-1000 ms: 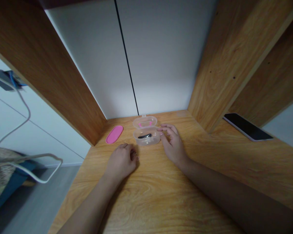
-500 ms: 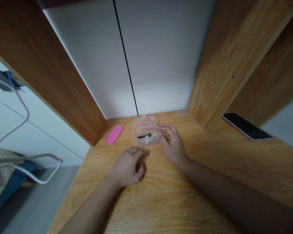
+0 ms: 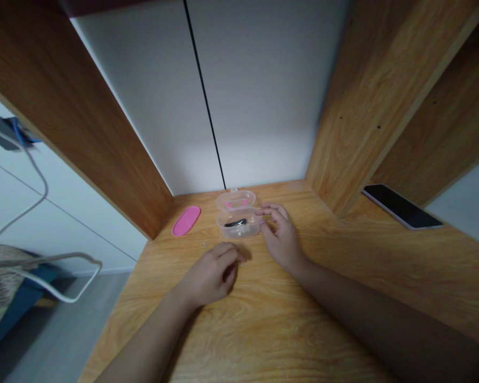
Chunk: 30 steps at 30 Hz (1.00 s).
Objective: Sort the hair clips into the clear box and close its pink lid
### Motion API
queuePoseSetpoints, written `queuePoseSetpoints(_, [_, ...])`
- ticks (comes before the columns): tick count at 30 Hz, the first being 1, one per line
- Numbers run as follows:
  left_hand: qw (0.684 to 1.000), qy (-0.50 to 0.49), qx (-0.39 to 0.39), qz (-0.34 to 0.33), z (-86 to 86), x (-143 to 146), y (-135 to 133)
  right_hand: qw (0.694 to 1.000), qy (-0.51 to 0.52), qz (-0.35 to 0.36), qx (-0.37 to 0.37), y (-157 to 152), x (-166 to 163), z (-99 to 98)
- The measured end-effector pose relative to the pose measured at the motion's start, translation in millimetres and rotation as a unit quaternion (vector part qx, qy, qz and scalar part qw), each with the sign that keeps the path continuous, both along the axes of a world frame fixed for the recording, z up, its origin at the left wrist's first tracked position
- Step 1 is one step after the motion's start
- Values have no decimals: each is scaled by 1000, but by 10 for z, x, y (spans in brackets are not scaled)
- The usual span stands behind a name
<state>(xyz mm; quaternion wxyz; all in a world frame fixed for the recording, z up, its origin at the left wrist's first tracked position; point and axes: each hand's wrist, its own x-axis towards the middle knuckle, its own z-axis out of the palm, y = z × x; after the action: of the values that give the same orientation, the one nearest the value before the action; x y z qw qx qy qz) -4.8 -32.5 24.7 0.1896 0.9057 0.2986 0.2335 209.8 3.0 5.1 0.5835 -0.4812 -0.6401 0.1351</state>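
Note:
A small clear plastic box [image 3: 239,229] stands open at the back of the wooden desk [image 3: 263,319], its lid [image 3: 236,201] folded back. A black item [image 3: 235,223] lies inside it. My right hand [image 3: 281,239] is at the box's right end, thumb and curled fingers against its rim. My left hand [image 3: 213,271] rests on the desk just in front of the box, fingers pinched together; what they hold, if anything, is too small to make out. A tiny clear round piece [image 3: 203,244] lies on the desk to the left of that hand.
A pink oval piece [image 3: 186,219] lies left of the box near the wooden side panel [image 3: 104,138]. A dark phone [image 3: 401,206] lies on a shelf beyond the right wooden panel [image 3: 363,106]. White cables [image 3: 43,260] hang off to the left of the desk.
My left hand has slid right along the desk toward the front of the box, uncovering the tiny clear piece. My right hand has stayed at the box's right end.

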Motion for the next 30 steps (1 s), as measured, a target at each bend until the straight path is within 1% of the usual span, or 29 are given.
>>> queuePoseSetpoints(4, [1000, 6, -1, -6, -11, 2, 2, 1000, 1, -1, -1, -11, -5, 8])
queuePoseSetpoints(9, [1000, 21, 6, 4, 0, -6, 5, 1000, 0, -3, 0, -11, -7, 10])
queuePoseSetpoints(14, [999, 22, 25, 29, 25, 4, 0, 1000, 2, 0, 3, -8, -8, 14])
queuePoseSetpoints(19, [996, 37, 41, 66, 8, 14, 21, 1000, 5, -2, -2, -16, -12, 27])
queuePoseSetpoints(30, [997, 33, 34, 58, -6, 26, 19, 1000, 6, 0, -2, -6, -2, 4])
